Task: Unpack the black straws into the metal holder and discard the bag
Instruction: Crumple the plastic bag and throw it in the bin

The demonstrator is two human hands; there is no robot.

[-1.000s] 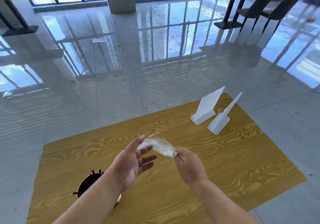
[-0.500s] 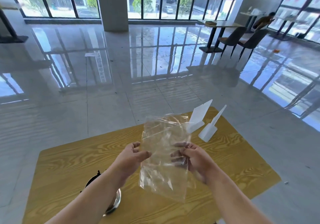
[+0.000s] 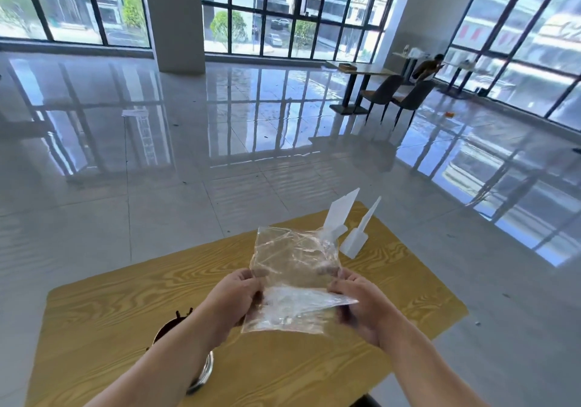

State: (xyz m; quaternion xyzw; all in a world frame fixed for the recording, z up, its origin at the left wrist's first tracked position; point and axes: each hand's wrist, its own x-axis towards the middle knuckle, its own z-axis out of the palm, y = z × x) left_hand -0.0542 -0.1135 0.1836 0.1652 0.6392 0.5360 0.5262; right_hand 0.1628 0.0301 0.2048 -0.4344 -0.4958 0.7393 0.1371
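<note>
I saw L hand (image 3: pixel 238 293) & R hand (image 3: pixel 361 307) each pinching a side of the bag (image 3: pixel 292 265) above the desk (image 3: pixel 125 296); straws (image 3: pixel 183 313) stood in holder (image 3: pixel 206 372).

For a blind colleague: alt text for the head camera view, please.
Left hand and right hand hold a clear, empty-looking plastic bag spread above a wooden table. Black straws stand in a metal holder beside the left forearm; two white stands sit behind.
</note>
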